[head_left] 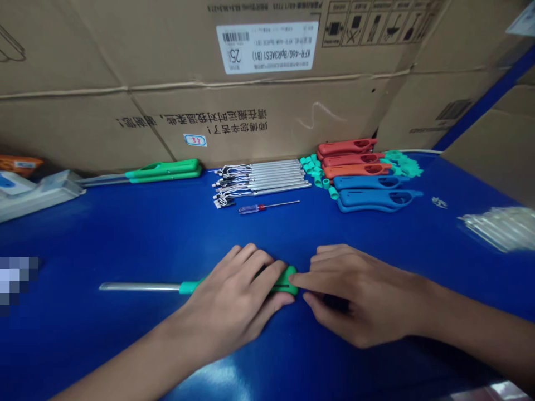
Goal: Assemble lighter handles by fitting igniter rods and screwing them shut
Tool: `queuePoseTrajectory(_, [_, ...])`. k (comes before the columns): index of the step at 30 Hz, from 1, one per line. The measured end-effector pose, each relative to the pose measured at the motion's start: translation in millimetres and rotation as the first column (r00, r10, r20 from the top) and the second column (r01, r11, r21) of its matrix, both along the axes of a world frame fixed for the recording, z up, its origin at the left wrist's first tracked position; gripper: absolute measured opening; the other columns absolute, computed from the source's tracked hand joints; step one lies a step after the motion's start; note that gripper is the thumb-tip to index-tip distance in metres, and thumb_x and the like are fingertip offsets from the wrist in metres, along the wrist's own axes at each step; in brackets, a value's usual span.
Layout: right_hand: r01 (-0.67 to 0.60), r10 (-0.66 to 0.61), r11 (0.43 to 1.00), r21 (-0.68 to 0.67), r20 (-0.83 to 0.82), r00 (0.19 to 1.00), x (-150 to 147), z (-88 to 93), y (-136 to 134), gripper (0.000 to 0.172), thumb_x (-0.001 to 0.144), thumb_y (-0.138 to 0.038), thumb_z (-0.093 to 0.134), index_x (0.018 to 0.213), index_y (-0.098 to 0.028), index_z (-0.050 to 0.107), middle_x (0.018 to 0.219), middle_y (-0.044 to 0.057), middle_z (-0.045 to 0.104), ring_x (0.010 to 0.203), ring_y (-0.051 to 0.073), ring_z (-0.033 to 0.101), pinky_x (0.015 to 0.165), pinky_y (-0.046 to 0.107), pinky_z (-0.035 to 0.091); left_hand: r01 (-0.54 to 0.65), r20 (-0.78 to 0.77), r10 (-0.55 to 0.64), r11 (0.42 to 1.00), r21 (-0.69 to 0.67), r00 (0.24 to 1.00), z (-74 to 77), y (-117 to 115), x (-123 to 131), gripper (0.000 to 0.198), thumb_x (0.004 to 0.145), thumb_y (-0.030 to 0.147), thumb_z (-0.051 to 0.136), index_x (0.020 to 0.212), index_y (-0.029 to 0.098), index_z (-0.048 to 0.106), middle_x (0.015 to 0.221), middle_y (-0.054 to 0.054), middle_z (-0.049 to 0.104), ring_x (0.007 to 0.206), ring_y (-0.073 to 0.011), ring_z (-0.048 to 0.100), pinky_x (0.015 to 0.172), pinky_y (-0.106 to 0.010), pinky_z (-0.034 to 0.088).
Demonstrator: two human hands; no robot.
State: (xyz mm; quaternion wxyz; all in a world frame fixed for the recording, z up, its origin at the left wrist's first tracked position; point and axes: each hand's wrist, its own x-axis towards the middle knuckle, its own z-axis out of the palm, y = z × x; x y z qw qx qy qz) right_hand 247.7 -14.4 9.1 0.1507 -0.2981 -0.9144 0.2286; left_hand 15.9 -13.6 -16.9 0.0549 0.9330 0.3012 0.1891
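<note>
My left hand lies over the green plastic handle of a long utility lighter, gripping it on the blue table. The lighter's metal tube points left. My right hand pinches the handle's right end between fingertips and thumb. Farther back lie several metal tubes with wire ends, a small screwdriver, and several red and blue lighter handles. Small green collars sit between the tubes and handles. Two finished-looking green lighters lie back left.
Stacked cardboard cartons form a wall along the table's far edge. A white plastic strip lies at the left, and a clear bag of parts sits at the right. Green plastic scraps lie behind the blue handles.
</note>
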Motion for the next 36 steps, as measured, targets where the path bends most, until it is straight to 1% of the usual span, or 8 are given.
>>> queuePoseTrajectory(4, [-0.04,0.041,0.999,0.013,-0.095,0.995,3,-2.4,5,0.013,0.08,-0.008,0.054,0.075,-0.018,0.061,0.063,-0.001,0.056,0.06,0.013,0.048,0.065,0.027,0.039,-0.002,0.002,0.002,1.0,0.019,1.0,0.0,0,0,0.026,0.1,0.033,0.051,0.116,0.014,0.057,0.099,-0.008,0.063,0.086,-0.0233,0.057,0.079,-0.044,0.048])
queuePoseTrajectory(9, [0.043,-0.034,0.998,0.04,-0.191,0.981,-1,-8.6,9,0.016,0.089,-0.008,0.05,0.086,-0.015,0.064,0.069,-0.001,0.057,0.064,0.011,0.05,0.063,0.023,0.038,0.0,-0.002,0.0,1.0,0.025,1.0,0.7,1,1,0.026,0.101,0.034,0.049,0.113,0.013,0.058,0.096,-0.008,0.062,0.083,-0.0226,0.055,0.076,-0.042,0.047])
queuePoseTrajectory(17, [0.186,-0.192,0.979,-0.081,-0.074,0.979,-17,-8.0,5,0.012,0.083,-0.009,0.056,0.077,-0.019,0.053,0.07,-0.005,0.053,0.063,0.009,0.049,0.062,0.022,0.037,0.012,0.002,-0.012,1.0,0.026,1.0,0.2,2,3,0.02,0.1,0.031,0.05,0.104,0.013,0.06,0.093,-0.008,0.062,0.081,-0.0221,0.053,0.073,-0.04,0.047])
queuePoseTrajectory(22, [0.212,-0.213,0.977,0.01,0.032,0.977,-21,-7.7,0,0.016,0.089,-0.01,0.049,0.075,-0.018,0.049,0.068,-0.003,0.052,0.06,0.011,0.048,0.059,0.025,0.036,0.012,0.002,-0.012,0.998,0.055,1.0,1.2,1,4,0.021,0.1,0.031,0.05,0.103,0.012,0.06,0.093,-0.008,0.063,0.082,-0.0233,0.055,0.073,-0.042,0.05])
queuePoseTrajectory(26, [0.172,-0.191,0.975,0.142,0.139,0.972,-24,-6.8,-2,0.016,0.092,-0.01,0.047,0.079,-0.017,0.052,0.072,0.001,0.056,0.066,0.015,0.054,0.065,0.029,0.039,0.0,-0.024,0.002,0.998,0.063,1.0,2.3,0,4,0.026,0.1,0.032,0.048,0.108,0.011,0.061,0.092,-0.009,0.063,0.084,-0.025,0.056,0.075,-0.045,0.051])
queuePoseTrajectory(30, [0.199,-0.207,0.978,0.061,0.159,0.965,-22,-1.6,9,0.018,0.094,-0.019,0.051,0.076,-0.019,0.052,0.068,0.0,0.056,0.062,0.015,0.053,0.06,0.028,0.038,-0.014,-0.035,0.017,0.996,0.086,0.999,1.0,0,4,0.028,0.101,0.034,0.046,0.104,0.011,0.062,0.092,-0.01,0.063,0.083,-0.0248,0.057,0.075,-0.044,0.052])
queuePoseTrajectory(33, [0.251,-0.256,0.965,0.081,0.068,0.964,-19,4.5,31,0.016,0.087,-0.031,0.065,0.087,-0.017,0.059,0.085,0.005,0.063,0.078,0.018,0.059,0.072,0.03,0.045,-0.05,-0.039,0.053,0.996,0.076,0.998,-0.6,3,1,0.028,0.101,0.035,0.046,0.099,0.013,0.062,0.09,-0.009,0.062,0.081,-0.0237,0.057,0.076,-0.043,0.052])
queuePoseTrajectory(36, [0.177,-0.182,0.981,0.084,0.045,0.982,-20,11.7,56,0.035,0.082,-0.036,0.072,0.108,-0.015,0.063,0.108,0.011,0.064,0.101,0.024,0.059,0.087,0.037,0.047,-0.089,-0.028,0.09,0.995,0.046,0.996,-1.9,6,-3,0.027,0.1,0.037,0.048,0.102,0.013,0.061,0.09,-0.009,0.061,0.083,-0.0237,0.058,0.079,-0.045,0.052])
